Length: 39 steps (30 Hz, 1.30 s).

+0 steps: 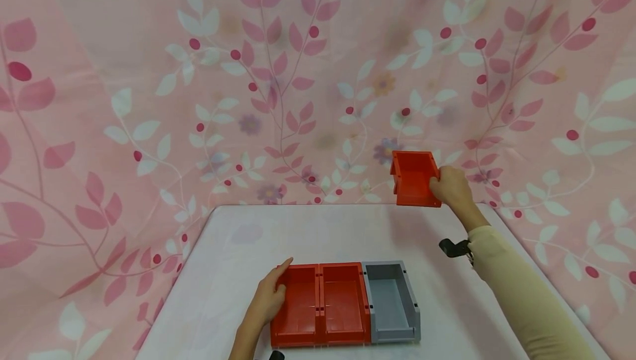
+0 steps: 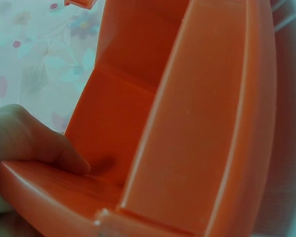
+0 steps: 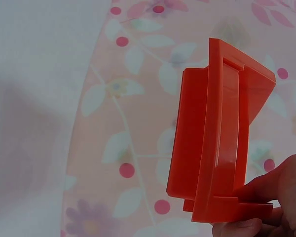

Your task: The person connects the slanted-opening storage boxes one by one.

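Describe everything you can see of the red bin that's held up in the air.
The red bin is an open container, shiny like plastic, with side walls and a rim. No contents show. It is held clear of the white table, tilted so its interior faces the head camera. The right hand pinches one wall; nothing else appears to touch it.

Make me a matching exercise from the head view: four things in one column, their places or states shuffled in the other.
Column one
1. Grey bin
2. Left grip
3. Right grip
4. Floral cloth

Column two
A. Pink, behind the white table
B. On the wall of the leftmost red bin
C. At the right end of the row of three
D. Holding the raised red bin

Pairs: 1-C, 2-B, 3-D, 4-A
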{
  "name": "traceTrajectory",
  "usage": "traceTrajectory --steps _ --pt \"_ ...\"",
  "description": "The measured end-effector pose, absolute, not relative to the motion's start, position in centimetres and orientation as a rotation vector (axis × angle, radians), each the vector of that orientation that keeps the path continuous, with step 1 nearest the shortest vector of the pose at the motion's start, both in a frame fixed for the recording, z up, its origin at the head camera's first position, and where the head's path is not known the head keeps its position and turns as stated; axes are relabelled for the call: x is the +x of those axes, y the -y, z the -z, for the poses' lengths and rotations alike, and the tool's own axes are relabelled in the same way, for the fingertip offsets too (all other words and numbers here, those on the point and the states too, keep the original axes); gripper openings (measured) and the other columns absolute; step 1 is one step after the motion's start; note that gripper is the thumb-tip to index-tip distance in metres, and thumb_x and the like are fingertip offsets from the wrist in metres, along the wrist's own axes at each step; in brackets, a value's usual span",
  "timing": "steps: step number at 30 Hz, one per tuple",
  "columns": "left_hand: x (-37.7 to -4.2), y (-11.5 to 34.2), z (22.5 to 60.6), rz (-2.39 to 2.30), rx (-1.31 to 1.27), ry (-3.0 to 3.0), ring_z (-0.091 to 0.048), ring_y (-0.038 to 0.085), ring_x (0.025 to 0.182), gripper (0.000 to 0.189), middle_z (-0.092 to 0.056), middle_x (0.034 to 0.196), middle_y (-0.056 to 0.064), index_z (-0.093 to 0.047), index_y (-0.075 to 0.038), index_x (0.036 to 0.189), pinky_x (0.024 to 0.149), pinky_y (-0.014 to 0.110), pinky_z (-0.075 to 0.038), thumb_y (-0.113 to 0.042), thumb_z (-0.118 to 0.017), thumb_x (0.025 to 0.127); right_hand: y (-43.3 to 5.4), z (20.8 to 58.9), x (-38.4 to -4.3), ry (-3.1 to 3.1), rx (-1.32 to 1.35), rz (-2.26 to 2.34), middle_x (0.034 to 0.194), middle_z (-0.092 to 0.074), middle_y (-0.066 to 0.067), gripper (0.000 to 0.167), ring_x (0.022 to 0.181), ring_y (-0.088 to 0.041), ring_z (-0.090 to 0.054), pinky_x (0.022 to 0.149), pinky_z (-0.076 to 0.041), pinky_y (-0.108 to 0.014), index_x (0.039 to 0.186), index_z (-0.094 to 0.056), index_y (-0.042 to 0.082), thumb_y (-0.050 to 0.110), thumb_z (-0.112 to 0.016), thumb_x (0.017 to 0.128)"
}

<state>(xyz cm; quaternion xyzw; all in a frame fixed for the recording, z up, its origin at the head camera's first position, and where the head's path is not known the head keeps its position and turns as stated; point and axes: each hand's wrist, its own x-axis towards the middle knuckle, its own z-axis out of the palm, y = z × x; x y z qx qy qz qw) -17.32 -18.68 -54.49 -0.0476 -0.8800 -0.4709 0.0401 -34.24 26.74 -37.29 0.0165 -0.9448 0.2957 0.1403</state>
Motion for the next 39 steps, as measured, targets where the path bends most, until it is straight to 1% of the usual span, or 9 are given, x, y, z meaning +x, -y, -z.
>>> traceTrajectory --steps 7,14,20,23,26,32,39 --pt "-17.3 18.7 54.5 1.449 -0.156 2.705 -0.05 0.046 0.133 0.063 -0.055 0.146 0.021 -0.052 -0.015 0.154 0.104 0.066 -0.043 0.01 -0.05 0.097 -26.5 36.9 -33.6 2.73 0.065 -0.891 0.085 -0.066 -0.028 0.027 0.062 -0.033 -0.066 0.061 -0.062 -0.048 0.103 -0.061 -0.017 0.008 -0.052 0.096" --pt "-17.3 18.6 54.5 1.444 -0.146 2.705 -0.049 0.047 0.135 0.063 -0.055 0.146 0.022 -0.053 -0.014 0.154 0.105 0.067 -0.041 0.01 -0.05 0.096 -26.6 36.8 -33.2 2.712 0.102 -0.855 0.079 -0.065 -0.025 0.025 0.059 -0.031 -0.063 0.058 -0.061 -0.046 0.097 -0.062 -0.016 0.007 -0.052 0.095" --pt "-17.3 18.6 54.5 1.446 -0.153 2.701 -0.047 0.048 0.137 0.063 -0.054 0.147 0.023 -0.053 -0.013 0.153 0.106 0.068 -0.039 0.011 -0.049 0.096 -27.0 37.0 -33.0 2.713 0.113 -0.874 0.082 -0.066 -0.026 0.026 0.06 -0.031 -0.065 0.059 -0.062 -0.046 0.1 -0.063 -0.017 0.007 -0.054 0.095" --pt "-17.3 18.6 54.6 1.453 -0.149 2.698 -0.046 0.048 0.138 0.063 -0.054 0.148 0.023 -0.053 -0.013 0.153 0.106 0.068 -0.039 0.011 -0.049 0.096 -27.1 37.0 -32.8 2.714 0.119 -0.865 0.08 -0.066 -0.025 0.027 0.059 -0.03 -0.064 0.058 -0.061 -0.045 0.098 -0.063 -0.017 0.008 -0.053 0.095" --pt "-17.3 18.6 54.6 1.459 -0.144 2.695 -0.047 0.048 0.137 0.063 -0.054 0.148 0.023 -0.053 -0.014 0.153 0.105 0.068 -0.04 0.01 -0.049 0.096 -27.1 36.9 -32.6 2.714 0.126 -0.86 0.079 -0.065 -0.024 0.028 0.058 -0.029 -0.063 0.056 -0.06 -0.044 0.097 -0.062 -0.017 0.008 -0.051 0.095" --pt "-17.3 18.6 54.7 1.455 -0.135 2.702 -0.048 0.048 0.136 0.062 -0.054 0.148 0.022 -0.053 -0.015 0.154 0.104 0.068 -0.041 0.01 -0.05 0.096 -27.1 36.6 -32.0 2.731 0.118 -0.878 0.083 -0.065 -0.026 0.028 0.06 -0.03 -0.064 0.057 -0.061 -0.044 0.101 -0.061 -0.017 0.009 -0.052 0.095" --pt "-17.3 18.6 54.6 1.466 -0.134 2.698 -0.044 0.048 0.139 0.063 -0.053 0.149 0.023 -0.053 -0.015 0.154 0.106 0.068 -0.039 0.01 -0.049 0.096 -27.0 36.3 -31.5 2.72 0.14 -0.863 0.081 -0.065 -0.025 0.026 0.058 -0.03 -0.064 0.056 -0.061 -0.044 0.098 -0.062 -0.017 0.008 -0.053 0.095"
